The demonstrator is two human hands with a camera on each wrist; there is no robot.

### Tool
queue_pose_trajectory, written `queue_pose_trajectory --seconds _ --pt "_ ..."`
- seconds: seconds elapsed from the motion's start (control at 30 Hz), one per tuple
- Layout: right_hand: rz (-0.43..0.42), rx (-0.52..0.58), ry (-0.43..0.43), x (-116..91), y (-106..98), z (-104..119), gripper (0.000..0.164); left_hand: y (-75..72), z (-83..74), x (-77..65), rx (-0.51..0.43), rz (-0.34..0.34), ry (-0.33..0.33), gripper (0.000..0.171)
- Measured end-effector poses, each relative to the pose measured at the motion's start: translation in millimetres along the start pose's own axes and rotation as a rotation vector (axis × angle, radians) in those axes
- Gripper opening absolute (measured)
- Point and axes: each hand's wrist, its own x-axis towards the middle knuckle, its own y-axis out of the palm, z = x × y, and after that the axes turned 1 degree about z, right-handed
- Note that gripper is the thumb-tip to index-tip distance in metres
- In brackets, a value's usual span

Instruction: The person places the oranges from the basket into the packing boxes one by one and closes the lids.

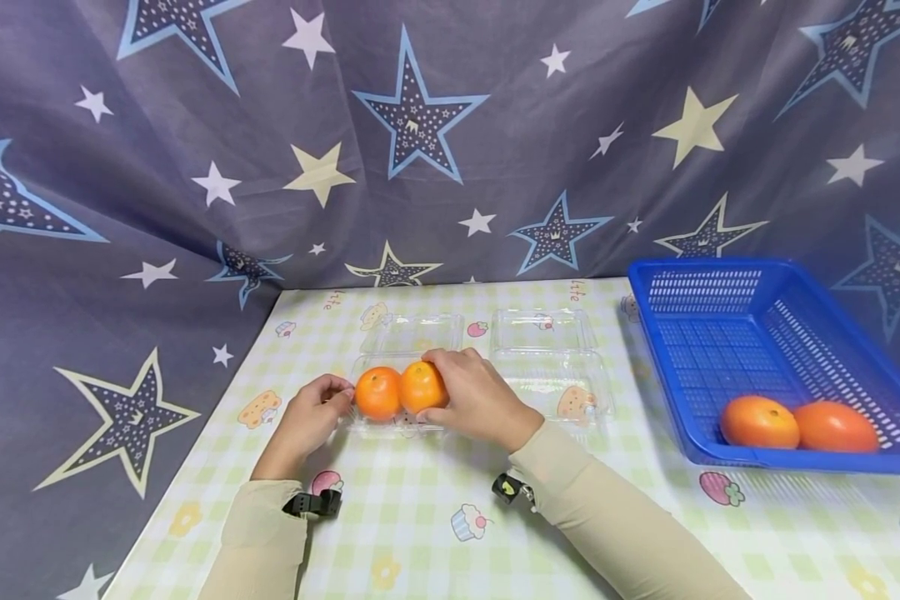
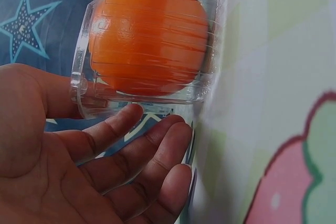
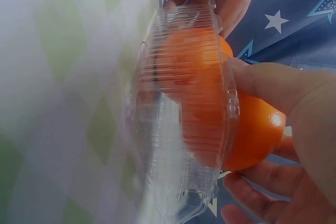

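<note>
Two oranges sit side by side at the left clear plastic box (image 2: 79,85); its lid (image 1: 412,333) lies folded back behind. My right hand (image 1: 480,400) grips the right orange (image 1: 422,387), thumb on the near side and fingers on the far side. In the right wrist view, this orange is partly inside the box and stands above its rim. The left orange (image 1: 377,393) rests in the box. At the box's left end, my left hand (image 1: 307,421) pinches the rim between thumb and index finger, the other fingers loosely bent below.
A second clear box (image 1: 603,383), its lid folded back, stands to the right. Farther right, a blue basket (image 1: 656,367) holds two more orange fruits (image 1: 760,422). A checked cloth (image 1: 397,517) covers the table, and a star-patterned curtain (image 1: 450,225) hangs behind and at the left.
</note>
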Motion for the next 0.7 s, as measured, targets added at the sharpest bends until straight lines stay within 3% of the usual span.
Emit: queue_pose_trajectory --seconds 0.43,0.7 --pt "-0.003 -0.01 -0.01 -2.5 -4.0 2.7 0.077 0.6 2.2 3.0 -0.002 -0.001 0.009 0.026" --pt "-0.014 -0.027 -0.037 -2.2 -3.5 4.7 0.061 0.4 5.2 3.8 0.002 0.001 -0.007 0.025"
